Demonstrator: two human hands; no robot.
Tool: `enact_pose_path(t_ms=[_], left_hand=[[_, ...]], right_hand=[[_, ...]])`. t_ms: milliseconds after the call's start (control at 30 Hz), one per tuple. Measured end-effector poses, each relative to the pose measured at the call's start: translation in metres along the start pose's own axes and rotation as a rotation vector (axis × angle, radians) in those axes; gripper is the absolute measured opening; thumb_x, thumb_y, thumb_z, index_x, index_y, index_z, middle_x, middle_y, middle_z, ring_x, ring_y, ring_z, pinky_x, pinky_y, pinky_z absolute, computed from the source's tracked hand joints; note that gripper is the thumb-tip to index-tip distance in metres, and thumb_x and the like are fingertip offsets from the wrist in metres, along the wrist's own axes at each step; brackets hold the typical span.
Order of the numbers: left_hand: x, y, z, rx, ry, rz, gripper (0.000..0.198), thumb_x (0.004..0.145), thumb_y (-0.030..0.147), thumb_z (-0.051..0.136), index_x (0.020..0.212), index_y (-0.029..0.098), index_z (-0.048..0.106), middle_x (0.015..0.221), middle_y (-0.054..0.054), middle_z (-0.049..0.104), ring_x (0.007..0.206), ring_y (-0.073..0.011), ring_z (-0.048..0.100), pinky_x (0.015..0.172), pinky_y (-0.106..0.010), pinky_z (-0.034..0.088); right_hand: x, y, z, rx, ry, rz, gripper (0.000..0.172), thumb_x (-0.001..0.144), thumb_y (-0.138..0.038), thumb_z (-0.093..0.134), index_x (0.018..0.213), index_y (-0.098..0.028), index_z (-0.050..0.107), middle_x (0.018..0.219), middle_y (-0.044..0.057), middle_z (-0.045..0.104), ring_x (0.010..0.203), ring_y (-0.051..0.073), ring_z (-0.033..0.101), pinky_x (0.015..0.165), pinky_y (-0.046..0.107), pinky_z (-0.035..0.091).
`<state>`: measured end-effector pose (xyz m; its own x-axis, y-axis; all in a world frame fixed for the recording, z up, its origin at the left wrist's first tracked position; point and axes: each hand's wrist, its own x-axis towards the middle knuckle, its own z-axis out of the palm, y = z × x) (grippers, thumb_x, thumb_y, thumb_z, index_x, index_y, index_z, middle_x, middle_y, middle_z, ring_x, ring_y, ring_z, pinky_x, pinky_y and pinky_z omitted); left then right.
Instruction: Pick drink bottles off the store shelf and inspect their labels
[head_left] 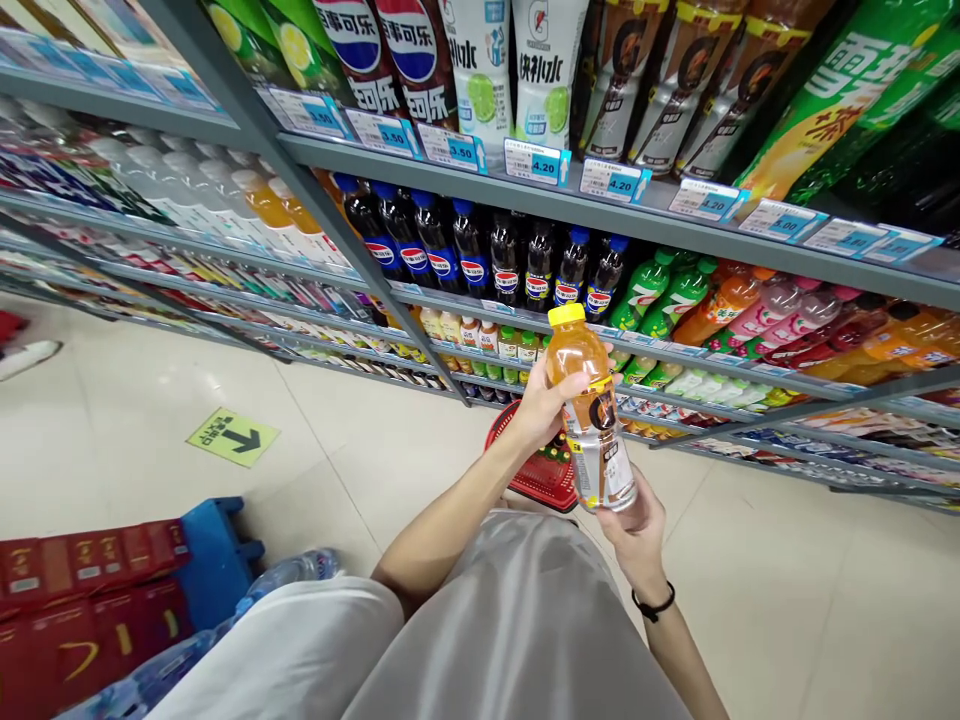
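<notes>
I hold a bottle of orange drink [589,405] with a yellow cap upright in front of the shelves. My left hand [544,405] is closed around its upper body from the left. My right hand [637,525], with a black band on the wrist, grips the bottle's base from below. A red shopping basket [536,470] sits just behind my left forearm, partly hidden by it; I cannot tell what carries it.
Grey shelves [465,175] full of drinks run across the back: cola bottles [472,250], green soda bottles [660,290], price tags along the edges. At lower left stand red cartons [82,600] on a blue crate [214,560]. A green floor arrow sticker [232,437] lies on the tiles.
</notes>
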<state>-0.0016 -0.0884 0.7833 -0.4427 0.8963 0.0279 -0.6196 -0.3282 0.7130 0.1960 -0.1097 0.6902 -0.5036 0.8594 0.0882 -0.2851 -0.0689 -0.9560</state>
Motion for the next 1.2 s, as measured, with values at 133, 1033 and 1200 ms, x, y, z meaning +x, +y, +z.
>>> enact_pose_path(t_ms=[133,1033,1200], left_hand=[[-0.001,0.000,-0.003,0.017,-0.016,0.000,0.080,0.067,0.041,0.096,0.135,0.020,0.059,0.135,-0.014,0.071,0.118,-0.0312,0.073,0.103,-0.047,0.062],[0.004,0.006,-0.010,-0.116,0.062,0.012,0.072,0.066,0.055,0.092,0.122,0.017,0.068,0.124,-0.012,0.075,0.104,-0.0247,0.075,0.095,-0.036,0.062],[0.003,0.006,-0.011,-0.098,0.029,0.047,0.077,0.071,0.054,0.089,0.135,0.020,0.065,0.132,-0.011,0.072,0.103,-0.0230,0.073,0.095,-0.038,0.062]], right_hand=[[0.001,0.007,-0.006,-0.242,0.100,-0.199,0.078,0.076,-0.020,0.092,0.149,-0.022,0.063,0.145,0.015,0.067,0.129,0.028,0.068,0.108,0.042,0.059],[-0.005,0.016,0.017,0.081,0.013,0.056,0.052,0.092,-0.044,0.081,0.139,-0.026,0.068,0.129,0.012,0.076,0.110,0.028,0.077,0.095,0.043,0.065],[-0.006,0.015,0.022,-0.265,0.160,-0.211,0.081,0.080,-0.028,0.092,0.153,-0.024,0.058,0.149,0.017,0.063,0.131,0.030,0.066,0.105,0.042,0.060]])
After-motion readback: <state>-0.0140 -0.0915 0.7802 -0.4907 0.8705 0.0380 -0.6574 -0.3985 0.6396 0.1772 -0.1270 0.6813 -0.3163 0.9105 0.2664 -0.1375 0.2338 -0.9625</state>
